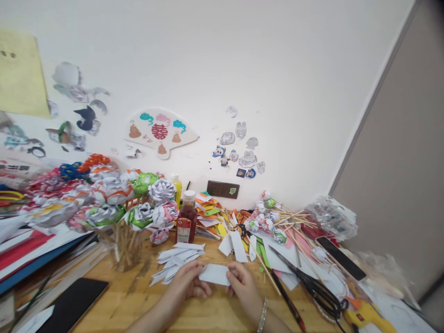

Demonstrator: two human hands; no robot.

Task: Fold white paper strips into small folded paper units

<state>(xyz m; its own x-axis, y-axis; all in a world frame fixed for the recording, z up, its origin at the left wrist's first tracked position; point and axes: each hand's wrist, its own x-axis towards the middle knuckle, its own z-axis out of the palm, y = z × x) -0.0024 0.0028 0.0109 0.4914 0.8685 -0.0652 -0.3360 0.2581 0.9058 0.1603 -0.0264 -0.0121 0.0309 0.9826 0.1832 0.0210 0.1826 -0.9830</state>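
A small white piece of paper (214,274) is held level above the wooden table, one end in each hand. My left hand (189,280) pinches its left end, fingers curled beneath. On the right end, my right hand (241,282) grips between thumb and fingers; a bracelet circles that wrist. Just behind my left hand lies a pile of folded white paper pieces (176,259). Beyond the paper are loose white strips (238,246). A bottle of red liquid (186,219) with a white cap stands behind the pile.
Paper flowers on sticks (114,203) fill a clear container at left, near a black phone (74,303). Black scissors (312,286), a yellow glue gun (369,319), another phone (342,259) and wooden sticks (294,217) crowd the right. Coloured paper scraps (210,208) lie by the wall.
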